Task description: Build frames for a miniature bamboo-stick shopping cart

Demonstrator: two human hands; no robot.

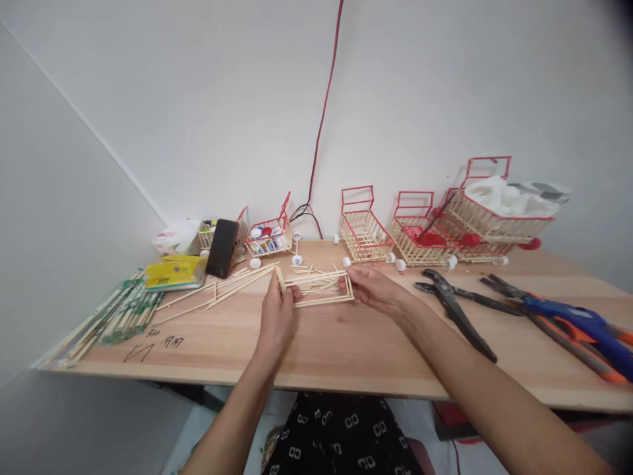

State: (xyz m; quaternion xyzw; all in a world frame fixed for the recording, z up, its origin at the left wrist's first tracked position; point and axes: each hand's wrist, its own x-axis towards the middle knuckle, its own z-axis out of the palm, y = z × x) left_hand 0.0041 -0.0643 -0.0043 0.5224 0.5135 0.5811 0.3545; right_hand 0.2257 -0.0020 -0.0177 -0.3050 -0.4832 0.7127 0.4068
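A small rectangular frame of thin wooden sticks (316,288) is held just above the wooden table (346,349), near its middle. My left hand (277,316) pinches the frame's left end, fingers closed on it. My right hand (376,289) grips the frame's right end the same way. Loose cut sticks (311,269) lie on the table just behind the frame.
Several stick-built carts with red handles (363,227) stand along the back wall. Black pliers (457,310) and a blue glue gun (578,323) lie at the right. Long sticks (232,284), chopstick packets (123,310), a yellow box (175,272) and a black phone (222,247) are at the left.
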